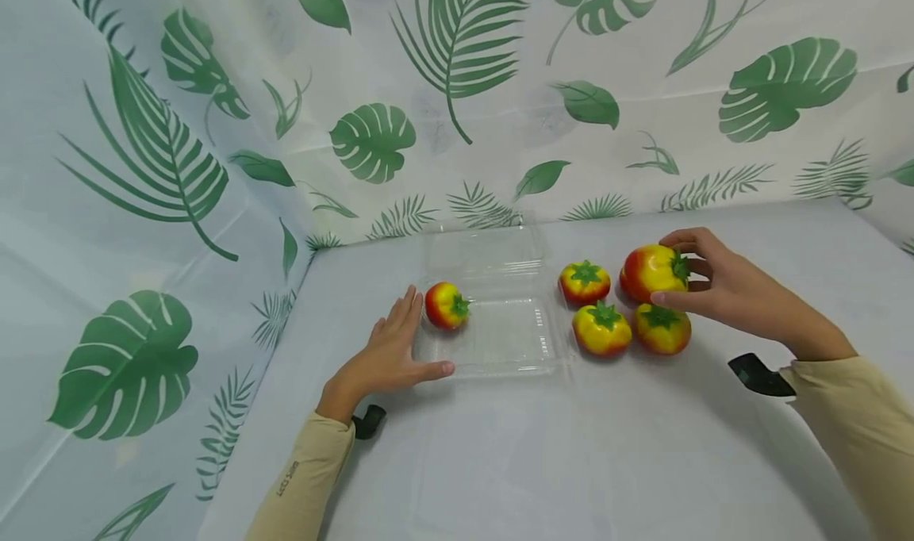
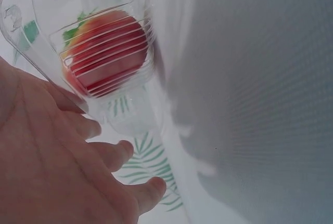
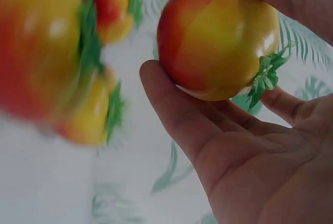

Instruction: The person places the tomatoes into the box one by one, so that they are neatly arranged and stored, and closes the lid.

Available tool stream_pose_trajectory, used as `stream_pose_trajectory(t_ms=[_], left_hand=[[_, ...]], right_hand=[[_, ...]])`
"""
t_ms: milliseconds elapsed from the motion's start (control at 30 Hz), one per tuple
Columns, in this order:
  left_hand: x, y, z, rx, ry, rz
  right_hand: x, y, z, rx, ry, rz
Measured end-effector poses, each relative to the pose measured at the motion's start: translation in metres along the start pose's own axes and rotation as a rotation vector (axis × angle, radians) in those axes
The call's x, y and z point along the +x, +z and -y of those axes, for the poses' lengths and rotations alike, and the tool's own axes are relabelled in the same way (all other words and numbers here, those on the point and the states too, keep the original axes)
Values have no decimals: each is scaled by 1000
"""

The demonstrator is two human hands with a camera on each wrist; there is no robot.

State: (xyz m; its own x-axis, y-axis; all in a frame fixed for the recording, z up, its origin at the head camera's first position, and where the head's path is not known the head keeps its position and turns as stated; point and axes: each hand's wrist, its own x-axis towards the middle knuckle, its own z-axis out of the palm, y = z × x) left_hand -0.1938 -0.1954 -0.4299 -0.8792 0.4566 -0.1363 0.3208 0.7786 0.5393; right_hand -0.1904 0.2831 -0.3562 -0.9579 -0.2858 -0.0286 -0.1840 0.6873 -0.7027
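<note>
A clear plastic clamshell box lies on the table with its lid laid back behind it. One red-and-yellow toy persimmon with a green calyx sits at the left inside the box. My left hand is at the box's left side, fingers straight, thumb along the front corner; the left wrist view shows the ribbed wall beside the fingers. My right hand holds another persimmon between thumb and fingers, above the group on the right. Its calyx points toward the palm.
Right of the box, more persimmons stand close together, among them a back-left one, a front-left one and a front-right one. A leaf-printed curtain rises behind the white table and along its left side.
</note>
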Motion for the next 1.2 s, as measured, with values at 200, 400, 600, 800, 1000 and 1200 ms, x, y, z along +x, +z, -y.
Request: stream_pose_trajectory(t_ms=[200,400,600,800,1000,1200], left_hand=[[-1,-2,-1,19,-6,1],[-1,-2,-3,27,2,-5],[-1,-2,-2,4,15,-10],[0,-1,-2,15,2,-5],[1,0,-4,23,-28,2],[0,-1,-4,27,-30,4]], right_hand=[[12,26,25,44,-41,38],[19,50,46,106,-101,56],[26,76,69,139,-134,88],[38,102,90,194,-206,120],[45,129,105,193,-225,124],[50,150,119,200,-226,140]])
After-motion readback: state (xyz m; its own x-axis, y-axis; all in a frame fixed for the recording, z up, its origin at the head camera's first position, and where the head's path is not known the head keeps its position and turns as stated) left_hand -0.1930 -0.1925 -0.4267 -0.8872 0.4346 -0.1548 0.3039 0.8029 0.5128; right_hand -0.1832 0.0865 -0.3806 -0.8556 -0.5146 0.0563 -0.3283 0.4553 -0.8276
